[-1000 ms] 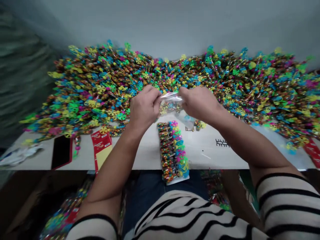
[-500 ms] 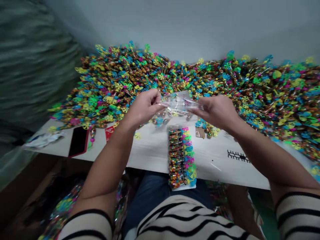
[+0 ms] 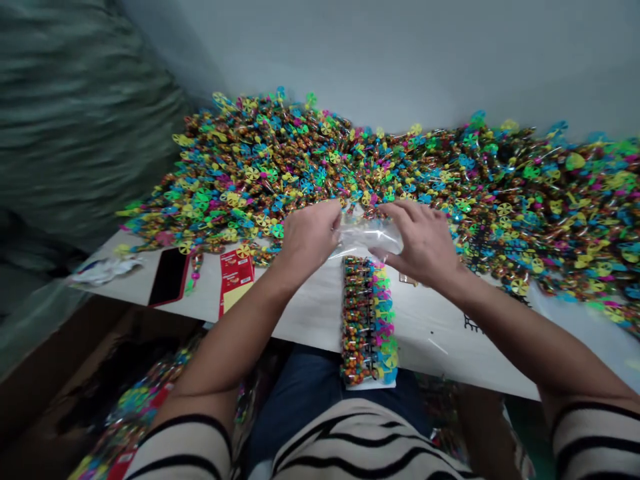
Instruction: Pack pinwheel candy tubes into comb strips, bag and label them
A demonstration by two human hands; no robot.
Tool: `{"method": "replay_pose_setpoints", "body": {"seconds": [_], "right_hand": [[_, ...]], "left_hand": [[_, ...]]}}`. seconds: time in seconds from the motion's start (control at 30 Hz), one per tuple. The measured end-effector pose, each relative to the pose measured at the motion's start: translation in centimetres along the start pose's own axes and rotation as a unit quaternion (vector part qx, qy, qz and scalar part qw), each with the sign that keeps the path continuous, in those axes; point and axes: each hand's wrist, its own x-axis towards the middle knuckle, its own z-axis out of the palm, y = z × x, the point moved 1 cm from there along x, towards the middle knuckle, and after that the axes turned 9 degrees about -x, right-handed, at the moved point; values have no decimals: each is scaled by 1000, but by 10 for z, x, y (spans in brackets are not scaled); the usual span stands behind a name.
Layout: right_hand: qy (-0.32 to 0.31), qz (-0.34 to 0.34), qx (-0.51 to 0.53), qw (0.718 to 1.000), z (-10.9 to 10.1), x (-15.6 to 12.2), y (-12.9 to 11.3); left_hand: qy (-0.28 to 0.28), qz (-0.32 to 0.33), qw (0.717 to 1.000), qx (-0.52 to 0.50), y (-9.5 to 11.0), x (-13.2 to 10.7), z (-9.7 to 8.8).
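Observation:
A clear plastic bag [image 3: 367, 235] stretches between my hands above the white table. My left hand [image 3: 313, 233] is closed on its left end, fingers curled in. At the other end my right hand [image 3: 423, 241] has its thumb and fingers spread apart around the plastic; whether they are inside the bag's mouth I cannot tell. Below the bag lies a long pack of toys [image 3: 367, 323], rows of clear tubes with coloured balls and small bright fan wheels. It sits on a white backing, and its near end juts past the table edge over my lap.
A large heap of similar toys [image 3: 330, 153] covers the back of the table [image 3: 300, 320]. At left lie a dark phone [image 3: 168, 277], red cards [image 3: 236, 277] and crumpled plastic [image 3: 107, 270]. A black toothed strip [image 3: 473, 324] is partly behind my right forearm.
Both hands have come slightly nearer to me with the bag. My right hand has gone from a pinch to spread fingers. More of the red cards shows beside my left arm.

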Motion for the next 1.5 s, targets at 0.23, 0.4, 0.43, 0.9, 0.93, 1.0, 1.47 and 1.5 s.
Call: {"method": "replay_pose_setpoints", "body": {"seconds": [0.23, 0.4, 0.43, 0.9, 0.93, 1.0, 1.47, 1.5], "right_hand": [[33, 21, -11, 999, 7, -1, -7], [30, 14, -69, 997, 5, -3, 5], [31, 23, -73, 997, 5, -2, 8], [-83, 164, 156, 970, 32, 17, 57], [-46, 172, 182, 967, 30, 24, 61], [121, 199, 201, 951, 23, 35, 66], [-208, 124, 252, 937, 214, -21, -6], [-220, 106, 251, 937, 212, -23, -11]], "left_hand": [[-66, 0, 997, 26, 3, -8, -3], [-77, 21, 997, 18, 5, -10, -4], [-74, 22, 997, 7, 7, -10, -4], [17, -64, 998, -16, -20, 24, 14], [54, -66, 996, -20, -21, 29, 12], [146, -57, 987, -41, -23, 36, 7], [-68, -236, 956, -159, -98, -37, 189], [-66, -230, 957, -167, -96, -41, 192]]}}
